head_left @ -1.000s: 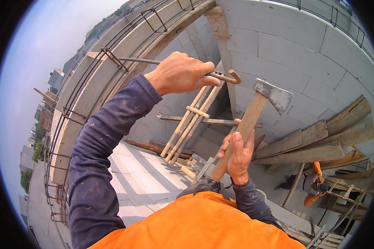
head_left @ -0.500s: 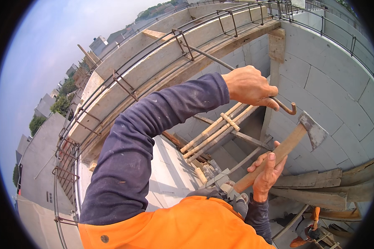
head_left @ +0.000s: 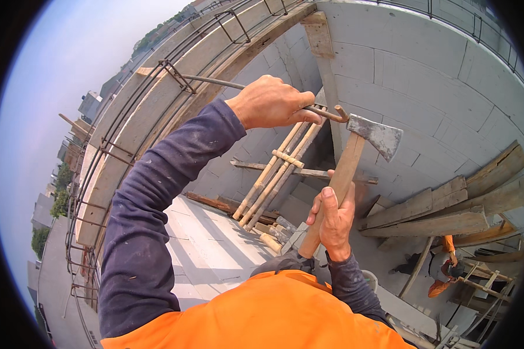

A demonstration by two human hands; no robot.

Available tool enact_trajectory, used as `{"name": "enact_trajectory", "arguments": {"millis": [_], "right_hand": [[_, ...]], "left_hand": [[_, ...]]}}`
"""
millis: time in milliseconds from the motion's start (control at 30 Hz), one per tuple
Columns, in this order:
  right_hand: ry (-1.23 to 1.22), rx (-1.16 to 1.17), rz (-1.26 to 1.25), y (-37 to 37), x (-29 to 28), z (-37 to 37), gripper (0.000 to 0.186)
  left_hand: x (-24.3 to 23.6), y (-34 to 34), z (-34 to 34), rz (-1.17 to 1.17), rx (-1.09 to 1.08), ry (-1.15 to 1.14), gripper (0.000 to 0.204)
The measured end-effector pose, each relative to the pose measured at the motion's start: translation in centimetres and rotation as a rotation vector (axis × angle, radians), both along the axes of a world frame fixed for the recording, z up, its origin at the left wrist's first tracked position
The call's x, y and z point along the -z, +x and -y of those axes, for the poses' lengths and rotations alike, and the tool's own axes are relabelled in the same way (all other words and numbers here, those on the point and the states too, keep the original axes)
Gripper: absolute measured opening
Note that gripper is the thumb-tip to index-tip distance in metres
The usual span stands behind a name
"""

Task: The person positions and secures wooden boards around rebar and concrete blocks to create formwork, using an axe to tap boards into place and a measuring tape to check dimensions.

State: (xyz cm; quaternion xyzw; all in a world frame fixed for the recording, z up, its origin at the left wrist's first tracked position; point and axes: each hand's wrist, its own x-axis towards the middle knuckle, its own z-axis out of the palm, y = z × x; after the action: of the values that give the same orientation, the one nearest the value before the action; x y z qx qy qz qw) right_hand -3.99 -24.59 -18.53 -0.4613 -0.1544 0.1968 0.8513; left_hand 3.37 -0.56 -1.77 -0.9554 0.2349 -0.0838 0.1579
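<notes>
While the left hand (head_left: 272, 103), left of the hatchet (head_left: 374, 135), clamped fingers on a hooked rod (head_left: 215, 82), the right hand (head_left: 335, 221), fingers curled, gripped the hatchet's handle (head_left: 346, 163).

Left hand (head_left: 272, 103) has got a hook-ended metal rod (head_left: 214, 81), right hand (head_left: 336, 224) is gripping a hatchet (head_left: 348, 160), its head right up near the hook. Bamboo poles (head_left: 273, 173) down below, pretty neat.

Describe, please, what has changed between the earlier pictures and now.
The hatchet in the right hand has shifted left relative to the hooked rod in the left hand: the earlier gap between hatchet head and bent end has closed in the picture, though contact is uncertain. Nothing was taken up or let go; both hands keep their holds.
</notes>
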Motion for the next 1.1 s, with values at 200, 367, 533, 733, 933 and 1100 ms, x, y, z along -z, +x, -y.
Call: {"name": "enact_trajectory", "arguments": {"millis": [200,367,533,733,933,1100], "right_hand": [[0.249,0.453,0.091,2.4,-1.8,4.1,0.061],[0.418,0.842,-0.082,2.7,-4.7,3.3,0.053],[0.057,0.11,0.0,-0.6,-1.6,-1.4,0.05],[-0.009,0.204,-0.004,1.7,-1.9,-0.2,0.051],[0.018,0.204,-0.019,0.5,-1.9,-1.0,0.049],[0.035,0.165,0.007,0.0,-1.7,-1.2,0.049]], "left_hand": [[-0.9,-0.5,0.4,-0.046,-0.057,0.034,0.05],[-1.4,0.4,1.2,-0.054,0.022,-0.056,0.052],[-2.0,-1.4,-0.7,-0.136,-0.025,-0.035,0.051],[-1.7,-1.2,1.0,-0.064,0.058,-0.076,0.053],[-2.5,-0.5,1.6,0.009,0.063,-0.113,0.053],[-2.7,-0.9,1.0,-0.01,0.023,-0.105,0.053]]}}
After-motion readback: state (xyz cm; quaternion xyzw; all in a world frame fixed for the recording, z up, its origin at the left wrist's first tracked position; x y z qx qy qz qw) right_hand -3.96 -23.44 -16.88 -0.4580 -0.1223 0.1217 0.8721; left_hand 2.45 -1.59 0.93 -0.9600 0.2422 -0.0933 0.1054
